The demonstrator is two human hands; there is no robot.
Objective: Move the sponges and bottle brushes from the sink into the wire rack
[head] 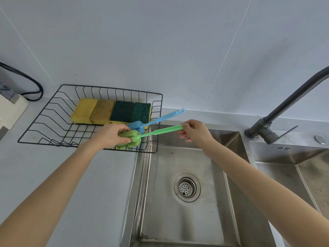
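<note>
Left hand (pixel 110 135) fingers clamp the green foam-headed bottle brush (pixel 142 136) over the black wire rack (pixel 53 111); right hand (pixel 195 132) fingers pinch its handle end.

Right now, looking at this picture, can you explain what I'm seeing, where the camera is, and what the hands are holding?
There is one picture, taken by a wide-angle camera worn on a person's head and looking down at their bare arms. There is no robot. The left hand grips the foam head of a green bottle brush, and the right hand pinches the end of its handle. On the counter, a black wire rack holds four sponges in a row and a blue bottle brush, whose handle sticks out over the rim. The steel sink below looks empty, with a faucet to its right.
</note>
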